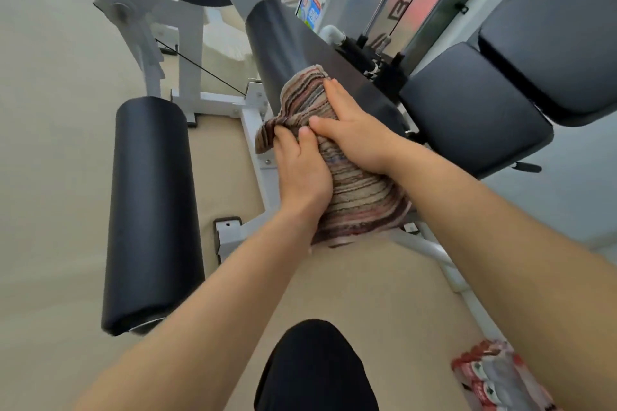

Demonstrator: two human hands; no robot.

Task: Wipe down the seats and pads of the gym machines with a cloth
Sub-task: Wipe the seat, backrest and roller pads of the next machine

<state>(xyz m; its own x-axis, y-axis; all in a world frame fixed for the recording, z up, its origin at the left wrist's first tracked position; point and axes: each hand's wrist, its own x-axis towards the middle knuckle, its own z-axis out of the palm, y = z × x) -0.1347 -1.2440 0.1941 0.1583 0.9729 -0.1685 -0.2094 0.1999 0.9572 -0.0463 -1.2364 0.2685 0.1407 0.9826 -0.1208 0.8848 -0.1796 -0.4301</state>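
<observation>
A striped brown and pink cloth (354, 197) is wrapped around the near end of a black roller pad (277, 43) in the middle of the view. My left hand (302, 170) grips the cloth on its left side. My right hand (354, 130) presses on the cloth from above, fingers spread over its top. The pad's near end is hidden under the cloth. A second black roller pad (150, 210) stands free to the left. The black seat pad (467, 103) and back pad (554, 30) lie to the right.
The white machine frame (253, 130) runs under the pads on a beige floor, with a cable (200, 68) stretched across it. A weight stack column (414, 0) stands behind. A red and white cloth bundle (494, 374) lies at the lower right. My dark-clad knee (314, 367) is at the bottom.
</observation>
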